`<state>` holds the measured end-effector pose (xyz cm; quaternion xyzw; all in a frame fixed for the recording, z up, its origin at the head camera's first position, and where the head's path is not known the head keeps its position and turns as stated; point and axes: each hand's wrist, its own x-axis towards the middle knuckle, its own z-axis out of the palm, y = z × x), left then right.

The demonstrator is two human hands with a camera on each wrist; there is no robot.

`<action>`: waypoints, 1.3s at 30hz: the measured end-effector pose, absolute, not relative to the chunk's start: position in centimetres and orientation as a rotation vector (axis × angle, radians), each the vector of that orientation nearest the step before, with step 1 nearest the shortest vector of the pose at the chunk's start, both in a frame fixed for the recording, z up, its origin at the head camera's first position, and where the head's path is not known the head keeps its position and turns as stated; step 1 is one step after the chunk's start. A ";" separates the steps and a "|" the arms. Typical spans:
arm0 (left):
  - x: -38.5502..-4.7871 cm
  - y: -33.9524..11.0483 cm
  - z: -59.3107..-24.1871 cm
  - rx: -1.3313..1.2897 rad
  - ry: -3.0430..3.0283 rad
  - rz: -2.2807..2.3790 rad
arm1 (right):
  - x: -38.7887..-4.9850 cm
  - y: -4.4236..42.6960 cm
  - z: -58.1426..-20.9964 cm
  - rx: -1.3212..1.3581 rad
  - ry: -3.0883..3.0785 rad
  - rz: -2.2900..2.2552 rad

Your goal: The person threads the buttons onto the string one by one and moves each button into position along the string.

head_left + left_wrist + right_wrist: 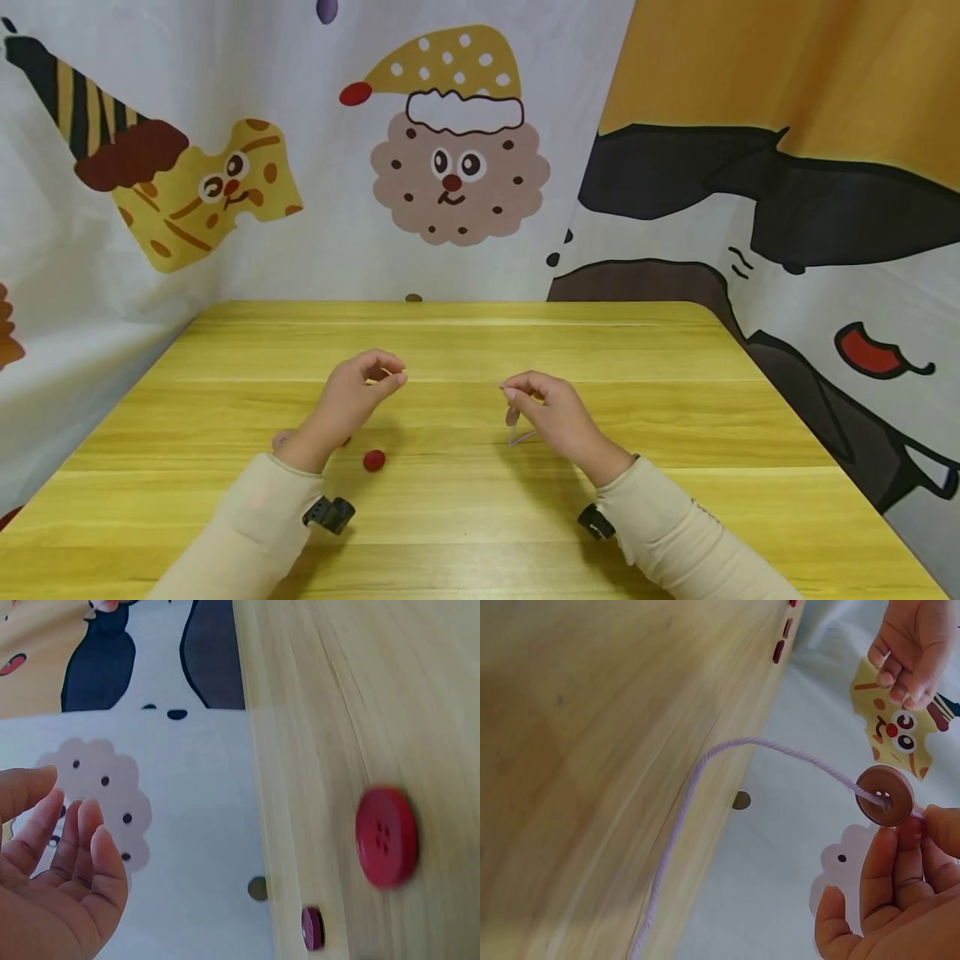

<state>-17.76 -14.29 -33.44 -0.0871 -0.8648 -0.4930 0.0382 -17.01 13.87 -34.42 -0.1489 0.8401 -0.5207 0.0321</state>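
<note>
A purple string (742,741) is pinched between the thumb and a finger of the right hand (558,417) (907,900). Threaded on it, close to those fingertips, is a brown button (885,796) (512,415); the rest of the string bends down toward the table. The left hand (358,387) (60,877) is raised above the table, fingers loosely bent and thumb near them, with nothing visible held. Below it on the table lies a red button (374,460) (386,837).
Partly hidden by the left wrist, a pinkish piece (281,439) lies on the wooden table (465,517). A dark red button (313,928) shows in the left wrist view. Behind the table hangs a printed curtain (315,250).
</note>
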 end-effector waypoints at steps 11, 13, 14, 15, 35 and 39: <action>-17.6 -17.4 -33.6 -0.135 -2.695 -1.453 | -17.1 14.1 -34.4 -0.499 2.591 -1.613; -17.5 -18.0 -33.6 -0.111 -2.699 -1.476 | -17.1 14.1 -34.4 -0.504 2.593 -1.611; -17.5 -18.3 -33.6 -0.100 -2.702 -1.492 | -17.1 14.1 -34.4 -0.506 2.597 -1.607; -17.5 -18.6 -33.6 -0.088 -2.702 -1.508 | -17.1 14.1 -34.4 -0.508 2.598 -1.606; -17.3 -24.0 -34.6 -0.094 -2.831 -1.269 | -17.2 14.4 -34.6 -0.478 2.610 -1.617; -17.3 -25.0 -34.8 -0.120 -2.891 -1.220 | -17.3 14.3 -34.7 -0.482 2.606 -1.614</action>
